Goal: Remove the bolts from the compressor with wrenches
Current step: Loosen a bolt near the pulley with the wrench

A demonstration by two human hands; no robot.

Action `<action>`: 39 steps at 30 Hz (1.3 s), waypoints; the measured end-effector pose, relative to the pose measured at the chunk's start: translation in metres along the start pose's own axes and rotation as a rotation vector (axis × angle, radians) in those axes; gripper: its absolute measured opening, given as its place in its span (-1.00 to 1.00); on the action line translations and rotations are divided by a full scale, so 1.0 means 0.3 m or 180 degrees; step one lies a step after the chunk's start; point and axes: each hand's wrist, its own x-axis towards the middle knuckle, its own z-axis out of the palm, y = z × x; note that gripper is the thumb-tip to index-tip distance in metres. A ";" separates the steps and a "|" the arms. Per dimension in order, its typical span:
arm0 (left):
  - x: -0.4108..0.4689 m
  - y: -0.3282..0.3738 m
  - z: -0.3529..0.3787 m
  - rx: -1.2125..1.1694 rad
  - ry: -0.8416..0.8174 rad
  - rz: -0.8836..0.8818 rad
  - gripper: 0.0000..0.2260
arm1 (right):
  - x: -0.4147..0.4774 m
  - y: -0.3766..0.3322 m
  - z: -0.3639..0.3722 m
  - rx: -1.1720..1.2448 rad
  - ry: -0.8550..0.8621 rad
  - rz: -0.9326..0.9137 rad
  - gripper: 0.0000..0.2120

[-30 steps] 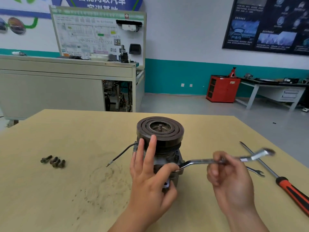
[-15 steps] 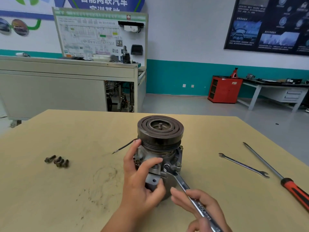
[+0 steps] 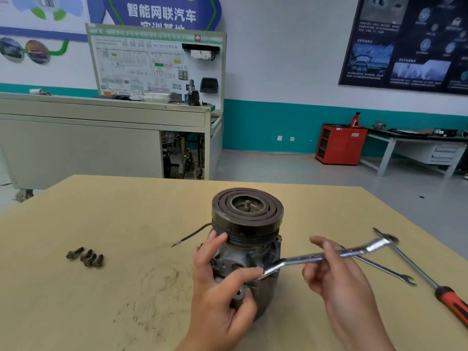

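The left hand (image 3: 217, 292) grips the compressor (image 3: 247, 216) at frame centre, standing pulley-up on the table (image 3: 101, 211). The right hand (image 3: 339, 282) pinches a combination wrench (image 3: 304, 259) whose head sits at the compressor's side. Four loose bolts (image 3: 86, 257) lie at centre left. A slim wrench (image 3: 387, 271) and a screwdriver (image 3: 453, 302) lie at lower right.

4 bolts (image 3: 85, 257) left of compressor (image 3: 247, 247)

Glossy metal wrench (image 3: 304, 259), dull metal compressor (image 3: 247, 239), matt wood table (image 3: 101, 300).
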 end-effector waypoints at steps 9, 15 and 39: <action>0.001 -0.005 -0.004 -0.0069 0.0031 0.0033 -0.53 | 0.085 0.016 0.000 0.1759 -0.0199 0.0429 -0.74; 0.003 0.001 -0.005 -0.0110 0.0063 -0.0103 -0.51 | -0.112 -0.017 -0.062 0.1209 -0.0747 -0.0459 -0.73; -0.010 -0.012 0.000 0.0007 0.0035 0.0040 -0.66 | 0.018 0.007 0.021 0.0929 -0.0135 0.0562 -0.79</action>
